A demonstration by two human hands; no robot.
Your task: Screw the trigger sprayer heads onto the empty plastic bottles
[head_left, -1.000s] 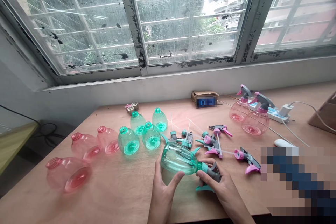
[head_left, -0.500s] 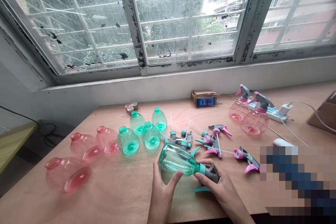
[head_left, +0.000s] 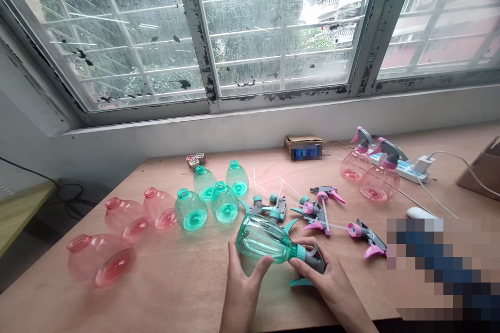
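A teal see-through spray bottle (head_left: 263,239) lies tilted on its side just above the wooden table (head_left: 175,291). My left hand (head_left: 244,283) wraps round its body from below. My right hand (head_left: 326,283) grips its grey spray head (head_left: 314,260) with the teal trigger at the neck. Loose spray heads (head_left: 312,210), teal and pink, lie just behind the bottle.
Several empty teal bottles (head_left: 213,195) and three pink ones (head_left: 128,218) stand on the left. Two pink bottles with spray heads (head_left: 373,171) sit at the back right by a power strip (head_left: 410,169), a white mouse (head_left: 420,212) and a small box (head_left: 307,146).
The bottle and both hands have shifted slightly to the left; the grip is the same.
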